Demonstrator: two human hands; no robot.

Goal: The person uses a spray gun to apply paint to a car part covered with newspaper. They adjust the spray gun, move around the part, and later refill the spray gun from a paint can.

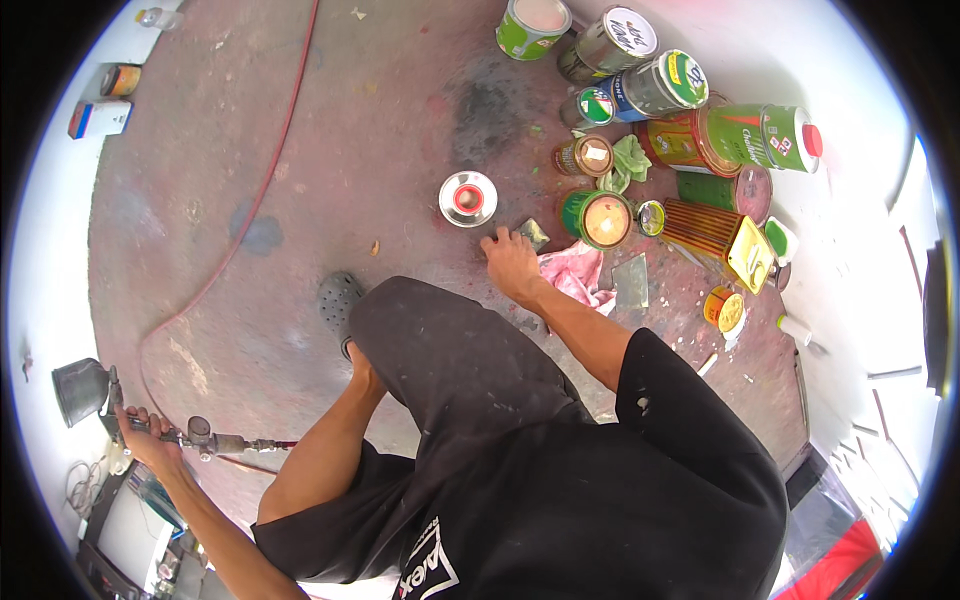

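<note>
At the far left, my left hand (150, 440) is wrapped round the handle of a spray gun (112, 405). The gun carries a dark cup (80, 392), and a regulator with a round gauge (200, 430) sits at its hose end. My right hand (512, 264) reaches down to the floor, fingers somewhat spread, with nothing visible in them. Beside its fingertips lies a small greenish pad or scrap (532, 235). A pink-stained cloth (572, 272) lies next to that wrist. Just beyond the hand stands a round metal can with a red cap (468, 199).
Several paint cans stand along the right wall, among them a green can (597, 219), a striped rectangular tin (700, 235) and a green tin with a red cap (760, 138). A green cloth (627, 163) lies between them. A red hose (290, 130) crosses the stained floor (380, 130).
</note>
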